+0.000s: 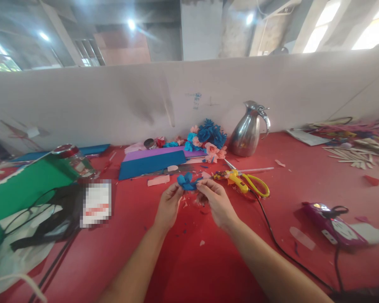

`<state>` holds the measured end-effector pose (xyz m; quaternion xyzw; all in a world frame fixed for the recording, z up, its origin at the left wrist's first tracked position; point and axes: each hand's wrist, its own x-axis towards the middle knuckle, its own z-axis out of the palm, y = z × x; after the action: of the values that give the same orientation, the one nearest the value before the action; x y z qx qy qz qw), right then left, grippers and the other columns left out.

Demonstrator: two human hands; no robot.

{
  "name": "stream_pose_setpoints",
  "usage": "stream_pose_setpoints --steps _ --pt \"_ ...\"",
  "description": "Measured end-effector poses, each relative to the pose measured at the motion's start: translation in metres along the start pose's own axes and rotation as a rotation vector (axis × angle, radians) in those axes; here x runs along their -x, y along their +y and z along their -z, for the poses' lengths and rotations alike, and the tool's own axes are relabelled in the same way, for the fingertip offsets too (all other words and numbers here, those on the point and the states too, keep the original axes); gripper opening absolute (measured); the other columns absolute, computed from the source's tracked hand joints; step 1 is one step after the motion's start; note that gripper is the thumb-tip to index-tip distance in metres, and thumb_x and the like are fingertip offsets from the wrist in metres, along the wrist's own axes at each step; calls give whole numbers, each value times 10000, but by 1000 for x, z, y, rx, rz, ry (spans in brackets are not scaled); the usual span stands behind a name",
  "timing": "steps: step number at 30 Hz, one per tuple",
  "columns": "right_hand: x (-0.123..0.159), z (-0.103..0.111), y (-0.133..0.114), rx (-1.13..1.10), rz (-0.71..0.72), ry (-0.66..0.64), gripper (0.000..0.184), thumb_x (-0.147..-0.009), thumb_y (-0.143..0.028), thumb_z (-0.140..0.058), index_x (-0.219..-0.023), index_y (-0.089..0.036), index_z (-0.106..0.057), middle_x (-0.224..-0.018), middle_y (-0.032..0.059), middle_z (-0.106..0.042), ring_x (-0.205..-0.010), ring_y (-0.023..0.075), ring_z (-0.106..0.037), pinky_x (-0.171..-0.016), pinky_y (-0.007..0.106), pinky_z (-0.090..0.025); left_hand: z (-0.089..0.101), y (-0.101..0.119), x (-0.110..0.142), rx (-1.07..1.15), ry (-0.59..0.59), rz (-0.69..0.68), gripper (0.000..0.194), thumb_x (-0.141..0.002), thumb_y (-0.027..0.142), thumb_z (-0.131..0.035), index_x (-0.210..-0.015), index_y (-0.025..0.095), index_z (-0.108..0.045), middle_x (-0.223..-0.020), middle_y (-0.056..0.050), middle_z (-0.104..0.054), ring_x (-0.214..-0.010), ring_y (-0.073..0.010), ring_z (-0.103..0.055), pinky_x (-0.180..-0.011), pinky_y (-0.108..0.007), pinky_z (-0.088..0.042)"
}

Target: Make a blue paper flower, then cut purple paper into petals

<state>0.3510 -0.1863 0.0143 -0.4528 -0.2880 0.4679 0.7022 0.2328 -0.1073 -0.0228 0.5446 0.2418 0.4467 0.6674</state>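
A small blue paper flower (186, 181) is held up between my two hands, above the red table. My left hand (171, 202) pinches it from the left, thumb against fingers. From the other side my right hand (217, 200) grips a blue petal edge of the same flower. Just beyond my right hand lie a yellow glue gun (236, 181) and yellow-handled scissors (257, 185). Finished-looking paper flowers in blue (212, 135) and pink (212, 150) are heaped behind, beside blue paper sheets (153, 164).
A steel jug (246, 130) stands against the white partition. On the right are a purple power strip (334, 225) with cords and a pile of wooden sticks (350, 153). To the left are a red-lidded jar (74, 162), a green board (25, 193) and a black bag (59, 210). Paper scraps are scattered about.
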Motion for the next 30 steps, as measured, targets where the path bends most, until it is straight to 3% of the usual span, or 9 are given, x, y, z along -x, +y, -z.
stream_pose_setpoints --steps 8,13,18,22,26,30 --pt "-1 0 10 44 -74 16 176 -654 -329 -652 -749 -183 -627 -629 -28 -604 -466 76 -471 -478 223 -317 3 -3 0 -28 83 8 182 -749 370 -675 -725 189 -669 -709 8 -604 -720 -139 -526 -740 -262 -411" --pt "0 -2 15 113 -15 -48 165 -628 -279 -701 -760 -193 -650 -648 -39 -570 -519 82 -467 -514 226 -347 2 -5 0 20 66 45 168 -746 353 -685 -788 191 -698 -733 -2 -643 -729 -134 -559 -752 -260 -432" --pt "-3 -1 18 161 3 7 201 -617 -320 -736 -766 -191 -695 -644 -31 -571 -532 84 -421 -512 228 -327 -3 -4 2 39 35 105 179 -726 320 -707 -855 197 -732 -795 -24 -696 -763 -148 -603 -799 -277 -442" --pt "-6 3 21 184 4 -4 252 -645 -345 -715 -839 -185 -739 -688 -3 -634 -594 115 -486 -566 251 -365 -6 -3 5 17 13 134 184 -705 313 -722 -839 187 -738 -788 -33 -703 -761 -158 -604 -806 -289 -440" --pt "-9 6 24 214 47 -41 259 -651 -352 -719 -864 -207 -755 -777 16 -691 -740 170 -567 -688 287 -418 -3 -4 7 -128 3 52 177 -746 301 -684 -873 194 -745 -857 -40 -703 -817 -176 -597 -827 -301 -434" --pt "-10 7 27 235 76 -27 222 -650 -373 -747 -808 -218 -756 -815 21 -692 -754 171 -565 -715 295 -427 -3 1 8 -270 17 -27 179 -769 298 -661 -899 214 -752 -975 -58 -697 -908 -209 -593 -879 -329 -430"
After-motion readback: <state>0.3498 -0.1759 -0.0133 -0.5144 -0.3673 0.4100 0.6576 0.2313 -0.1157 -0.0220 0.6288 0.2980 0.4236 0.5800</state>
